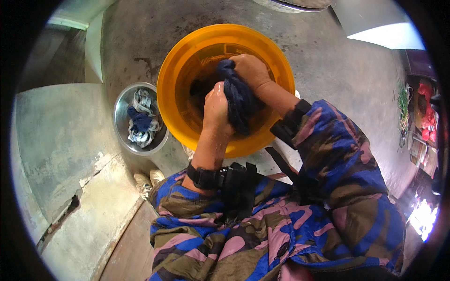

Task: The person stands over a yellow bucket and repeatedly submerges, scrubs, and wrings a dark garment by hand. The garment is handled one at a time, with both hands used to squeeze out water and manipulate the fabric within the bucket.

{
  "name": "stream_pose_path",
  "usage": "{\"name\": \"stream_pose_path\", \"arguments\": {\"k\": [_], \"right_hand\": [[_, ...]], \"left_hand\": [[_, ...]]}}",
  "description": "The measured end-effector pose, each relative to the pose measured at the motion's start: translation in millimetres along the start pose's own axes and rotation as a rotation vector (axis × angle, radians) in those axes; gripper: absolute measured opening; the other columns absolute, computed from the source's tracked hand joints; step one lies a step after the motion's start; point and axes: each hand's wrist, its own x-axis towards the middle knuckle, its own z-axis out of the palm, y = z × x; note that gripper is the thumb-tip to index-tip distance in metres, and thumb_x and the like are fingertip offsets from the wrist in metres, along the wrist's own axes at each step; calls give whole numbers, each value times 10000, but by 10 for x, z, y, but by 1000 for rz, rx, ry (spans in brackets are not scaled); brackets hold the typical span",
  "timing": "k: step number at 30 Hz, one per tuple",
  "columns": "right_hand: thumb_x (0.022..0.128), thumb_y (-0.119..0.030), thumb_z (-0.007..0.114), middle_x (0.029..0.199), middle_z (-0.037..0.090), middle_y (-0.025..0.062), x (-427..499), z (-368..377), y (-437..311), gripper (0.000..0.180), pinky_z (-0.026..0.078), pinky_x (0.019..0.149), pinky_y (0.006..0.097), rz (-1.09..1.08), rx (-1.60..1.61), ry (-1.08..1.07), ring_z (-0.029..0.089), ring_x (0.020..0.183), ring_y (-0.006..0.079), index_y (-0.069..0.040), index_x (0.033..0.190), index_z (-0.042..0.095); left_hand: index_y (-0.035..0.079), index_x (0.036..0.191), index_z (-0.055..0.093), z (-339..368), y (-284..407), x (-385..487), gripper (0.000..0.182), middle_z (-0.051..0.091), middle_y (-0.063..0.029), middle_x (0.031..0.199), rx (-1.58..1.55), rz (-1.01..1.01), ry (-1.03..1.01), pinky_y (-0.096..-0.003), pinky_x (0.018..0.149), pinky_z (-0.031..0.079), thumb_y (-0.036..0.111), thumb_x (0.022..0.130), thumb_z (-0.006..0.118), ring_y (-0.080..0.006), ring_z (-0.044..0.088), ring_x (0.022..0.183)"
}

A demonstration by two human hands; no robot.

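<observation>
A dark navy cloth (pixel 240 98), wet and bunched, is held in both hands above an orange plastic tub (pixel 168 116). My left hand (pixel 216 107) grips its near left side, fingers curled and wet. Farther off and to the right, my right hand (pixel 250 70) closes on the upper end of the cloth. Inside the tub lies something dark, perhaps more cloth in water; its outline cannot be made out. Left of the tub, a round metal basin (pixel 121 140) holds twisted pale grey cloths (pixel 142 102) and a navy cloth (pixel 140 120).
Concrete floor (pixel 351 87) surrounds the tub. A pair of light shoes (pixel 149 179) stands below the basin, beside a cracked plastered ledge (pixel 105 189). Another metal vessel (pixel 299 8) is at the top. Green stalks (pixel 403 105) and red plastic bags (pixel 426 109) lie at the far right.
</observation>
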Motion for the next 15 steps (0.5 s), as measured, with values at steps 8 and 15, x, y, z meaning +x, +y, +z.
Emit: {"name": "stream_pose_path", "arguments": {"k": [8, 15], "right_hand": [[747, -59, 461, 888, 589, 197, -341, -802, 20, 291, 448, 711, 364, 18, 255, 175, 572, 793, 337, -45, 1014, 574], [775, -125, 521, 902, 610, 113, -715, -759, -311, 208, 461, 721, 299, 56, 476, -291, 579, 803, 204, -36, 941, 609]], "left_hand": [[-7, 858, 576, 85, 384, -263, 236, 576, -65, 755, 329, -54, -203, -248, 638, 447, 208, 799, 499, -139, 552, 701], [-13, 878, 567, 188, 575, -678, 237, 572, -55, 768, 183, 96, -398, -241, 656, 441, 198, 773, 539, -133, 549, 709]]}}
